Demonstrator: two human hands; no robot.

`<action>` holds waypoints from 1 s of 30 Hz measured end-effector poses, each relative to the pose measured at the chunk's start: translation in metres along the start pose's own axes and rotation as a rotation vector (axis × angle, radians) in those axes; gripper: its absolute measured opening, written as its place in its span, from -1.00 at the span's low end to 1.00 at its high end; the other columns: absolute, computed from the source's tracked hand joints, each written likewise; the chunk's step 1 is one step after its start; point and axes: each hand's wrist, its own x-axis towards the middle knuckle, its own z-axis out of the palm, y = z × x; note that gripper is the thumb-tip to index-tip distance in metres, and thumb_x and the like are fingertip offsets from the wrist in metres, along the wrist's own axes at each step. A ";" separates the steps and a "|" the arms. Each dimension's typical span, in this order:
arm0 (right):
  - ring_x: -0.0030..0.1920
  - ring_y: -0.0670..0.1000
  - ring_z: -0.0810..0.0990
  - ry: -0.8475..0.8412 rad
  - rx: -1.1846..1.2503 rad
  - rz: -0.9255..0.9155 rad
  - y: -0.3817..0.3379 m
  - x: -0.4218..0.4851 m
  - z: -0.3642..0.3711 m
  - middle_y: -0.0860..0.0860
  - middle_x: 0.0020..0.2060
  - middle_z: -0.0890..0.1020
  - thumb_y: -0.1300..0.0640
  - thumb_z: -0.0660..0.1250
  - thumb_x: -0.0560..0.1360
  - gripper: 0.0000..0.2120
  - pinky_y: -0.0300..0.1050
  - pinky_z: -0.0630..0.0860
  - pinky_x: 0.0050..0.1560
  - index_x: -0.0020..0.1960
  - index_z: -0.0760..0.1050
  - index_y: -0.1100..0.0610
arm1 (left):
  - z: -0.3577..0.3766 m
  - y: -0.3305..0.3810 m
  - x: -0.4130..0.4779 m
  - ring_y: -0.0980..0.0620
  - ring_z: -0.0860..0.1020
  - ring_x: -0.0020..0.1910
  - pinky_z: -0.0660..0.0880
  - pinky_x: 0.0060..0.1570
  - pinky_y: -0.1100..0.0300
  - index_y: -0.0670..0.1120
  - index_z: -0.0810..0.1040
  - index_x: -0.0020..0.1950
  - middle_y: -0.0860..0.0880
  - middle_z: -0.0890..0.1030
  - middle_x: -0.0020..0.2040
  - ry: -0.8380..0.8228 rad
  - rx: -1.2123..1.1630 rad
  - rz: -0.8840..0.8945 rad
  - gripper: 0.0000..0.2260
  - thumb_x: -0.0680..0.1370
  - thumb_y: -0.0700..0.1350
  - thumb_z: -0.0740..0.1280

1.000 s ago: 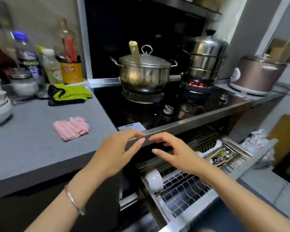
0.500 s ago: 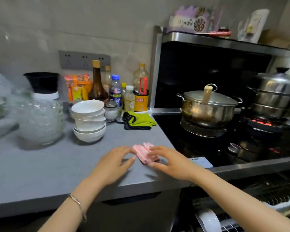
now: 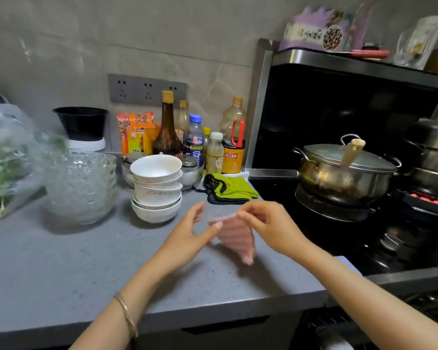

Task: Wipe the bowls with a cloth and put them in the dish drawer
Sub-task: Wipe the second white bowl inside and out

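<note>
While R hand [image 3: 269,224] pinches cloth [image 3: 238,239], L hand [image 3: 187,236] beside

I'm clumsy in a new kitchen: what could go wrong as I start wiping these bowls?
The white bowls are stacked unevenly; lifting one carelessly might tip the rest toward the glass bowls close by. The pink cloth dangles from your right hand; the burner glowing red to the right could scorch it if swung there.
</note>
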 end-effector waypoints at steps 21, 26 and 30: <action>-0.01 0.06 0.64 -0.434 0.596 0.245 -0.047 0.052 0.048 0.18 0.04 0.67 0.20 0.48 0.40 -0.76 0.04 0.53 0.15 0.06 0.60 0.20 | -0.078 0.040 0.044 0.12 0.34 0.24 0.20 0.19 0.33 0.23 0.55 -0.23 0.16 0.51 0.13 0.117 0.308 0.303 -0.87 0.42 0.07 0.48; -0.20 0.05 0.69 -0.251 0.827 0.484 -0.037 0.064 0.057 0.14 -0.13 0.70 0.30 0.40 0.46 -0.87 -0.05 0.61 -0.06 0.00 0.57 0.23 | -0.118 0.011 0.068 0.07 0.23 0.37 0.22 0.33 0.14 0.13 0.51 0.21 0.09 0.45 0.32 0.292 0.563 0.277 -0.66 0.49 0.22 0.31; -0.25 0.02 0.69 -0.210 0.910 0.587 -0.030 0.070 0.058 0.11 -0.19 0.71 0.31 0.40 0.45 -0.82 -0.14 0.62 -0.22 0.04 0.54 0.25 | -0.138 -0.013 0.076 0.07 0.29 0.36 0.30 0.34 0.07 0.08 0.55 0.24 0.09 0.50 0.30 0.138 0.698 0.214 -0.66 0.54 0.18 0.27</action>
